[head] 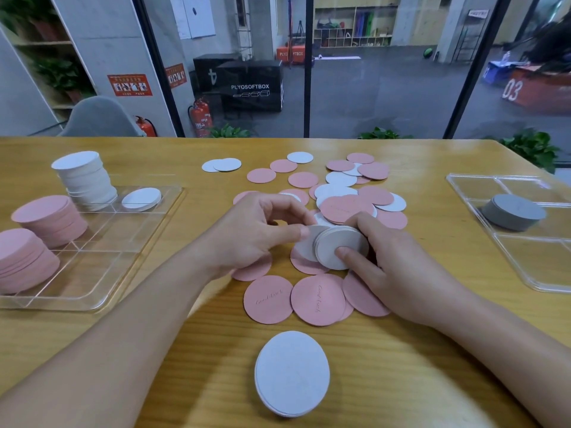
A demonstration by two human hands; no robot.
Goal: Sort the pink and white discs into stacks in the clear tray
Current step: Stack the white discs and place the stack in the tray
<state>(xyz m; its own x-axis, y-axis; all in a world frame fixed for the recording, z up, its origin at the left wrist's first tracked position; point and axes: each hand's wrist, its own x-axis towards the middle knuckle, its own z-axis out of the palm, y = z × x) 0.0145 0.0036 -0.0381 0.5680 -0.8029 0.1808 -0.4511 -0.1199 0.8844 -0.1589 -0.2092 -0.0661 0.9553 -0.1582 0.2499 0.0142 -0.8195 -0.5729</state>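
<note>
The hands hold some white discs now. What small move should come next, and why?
Probably the left hand should slide its white disc flush onto the small white stack that the right hand grips. That disc sits offset beside the stack, and squaring it would let the stack go to the left tray, where white discs already stand.

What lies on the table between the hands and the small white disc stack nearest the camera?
In the head view, overlapping flat pink discs lie there, then bare wooden table before the near white stack.

Tray [160,230] right cells free; stacks [83,180] block left.
</note>
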